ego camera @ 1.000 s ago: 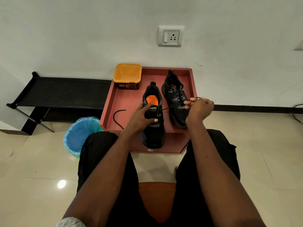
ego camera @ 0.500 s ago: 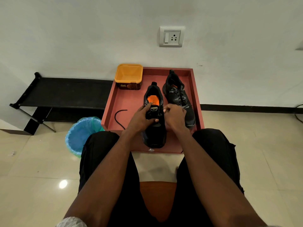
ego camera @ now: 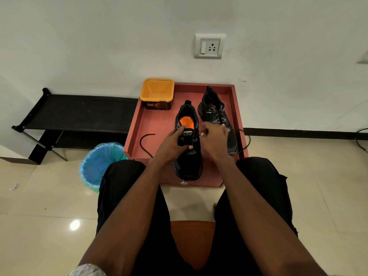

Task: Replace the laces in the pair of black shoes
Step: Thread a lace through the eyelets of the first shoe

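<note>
Two black shoes [ego camera: 217, 118] sat in the red tray [ego camera: 157, 124]. My left hand [ego camera: 172, 145] gripped the near shoe [ego camera: 188, 148]; my right hand [ego camera: 216, 138] pinched its lace [ego camera: 246, 143], mid-threading. Next, I judged, came the following eyelet.

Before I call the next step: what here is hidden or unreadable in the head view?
- Near shoe: its eyelets and lacing are covered by the left hand.
- Right hand: motion-blurred; whether it pinches a lace is unclear.
- Far shoe: its toe is behind the right hand.
- Loose lace: its near end is cut off by the knee.
</note>
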Demonstrator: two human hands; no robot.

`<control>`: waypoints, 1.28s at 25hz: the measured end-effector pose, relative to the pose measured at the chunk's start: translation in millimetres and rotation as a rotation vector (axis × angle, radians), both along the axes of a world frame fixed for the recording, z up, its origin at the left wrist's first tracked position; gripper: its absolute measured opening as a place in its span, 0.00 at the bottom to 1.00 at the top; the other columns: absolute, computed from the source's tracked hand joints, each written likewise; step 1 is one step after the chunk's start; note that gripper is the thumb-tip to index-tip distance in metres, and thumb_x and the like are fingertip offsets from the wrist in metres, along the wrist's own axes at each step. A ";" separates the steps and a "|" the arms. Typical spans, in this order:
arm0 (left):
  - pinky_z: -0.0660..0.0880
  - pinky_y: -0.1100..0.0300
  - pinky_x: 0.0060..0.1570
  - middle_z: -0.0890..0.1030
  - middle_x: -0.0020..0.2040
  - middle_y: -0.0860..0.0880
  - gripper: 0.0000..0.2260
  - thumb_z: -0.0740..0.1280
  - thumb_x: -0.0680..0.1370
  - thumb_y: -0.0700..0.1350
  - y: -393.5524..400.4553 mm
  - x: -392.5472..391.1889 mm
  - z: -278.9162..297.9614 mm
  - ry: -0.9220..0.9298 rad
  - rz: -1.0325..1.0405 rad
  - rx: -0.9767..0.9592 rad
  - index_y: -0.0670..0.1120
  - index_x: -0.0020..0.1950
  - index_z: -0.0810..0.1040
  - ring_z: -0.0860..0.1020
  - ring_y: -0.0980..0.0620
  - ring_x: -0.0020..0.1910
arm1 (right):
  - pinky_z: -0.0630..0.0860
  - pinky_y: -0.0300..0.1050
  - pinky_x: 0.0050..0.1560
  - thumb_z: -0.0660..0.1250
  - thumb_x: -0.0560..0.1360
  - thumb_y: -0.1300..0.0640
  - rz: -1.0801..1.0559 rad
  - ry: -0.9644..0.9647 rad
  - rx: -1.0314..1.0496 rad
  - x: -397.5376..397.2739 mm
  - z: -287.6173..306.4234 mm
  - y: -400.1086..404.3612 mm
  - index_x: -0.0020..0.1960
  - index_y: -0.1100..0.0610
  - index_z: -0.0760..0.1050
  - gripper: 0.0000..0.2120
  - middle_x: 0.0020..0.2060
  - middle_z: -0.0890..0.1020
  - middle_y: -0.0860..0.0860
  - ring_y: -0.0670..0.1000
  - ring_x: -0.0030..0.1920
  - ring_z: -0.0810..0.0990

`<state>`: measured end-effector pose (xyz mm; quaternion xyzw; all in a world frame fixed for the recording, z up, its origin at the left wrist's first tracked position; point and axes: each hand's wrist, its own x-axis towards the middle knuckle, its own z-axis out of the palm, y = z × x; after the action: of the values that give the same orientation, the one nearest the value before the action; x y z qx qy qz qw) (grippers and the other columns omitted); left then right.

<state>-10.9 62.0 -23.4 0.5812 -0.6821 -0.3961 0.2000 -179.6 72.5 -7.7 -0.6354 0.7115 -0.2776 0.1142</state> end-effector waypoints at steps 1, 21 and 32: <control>0.68 0.48 0.70 0.64 0.76 0.46 0.39 0.75 0.74 0.47 0.7 -0.4 0.4 -0.004 -0.001 0.001 0.54 0.80 0.58 0.67 0.45 0.71 | 0.58 0.55 0.73 0.63 0.75 0.61 0.065 0.056 0.090 3.7 -8.0 0.2 0.50 0.54 0.79 0.08 0.46 0.82 0.52 0.56 0.57 0.78; 0.72 0.56 0.38 0.79 0.40 0.47 0.05 0.63 0.79 0.39 7.6 7.3 9.8 -0.078 0.177 -0.014 0.46 0.51 0.78 0.78 0.44 0.41 | 0.58 0.53 0.71 0.62 0.77 0.63 0.034 0.004 0.113 8.8 -8.9 2.0 0.40 0.54 0.75 0.09 0.37 0.80 0.50 0.55 0.48 0.79; 0.79 0.50 0.38 0.83 0.37 0.43 0.08 0.62 0.78 0.39 5.0 16.4 9.7 -0.124 0.253 0.041 0.41 0.42 0.80 0.81 0.44 0.36 | 0.69 0.54 0.61 0.62 0.77 0.61 -0.176 -0.083 0.032 13.7 -7.0 2.0 0.52 0.58 0.78 0.07 0.46 0.81 0.53 0.56 0.53 0.77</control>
<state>5.6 67.1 -13.7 0.6899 -0.6061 -0.3451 0.1940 -165.9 74.6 -14.7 -0.5565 0.7634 -0.3014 0.1290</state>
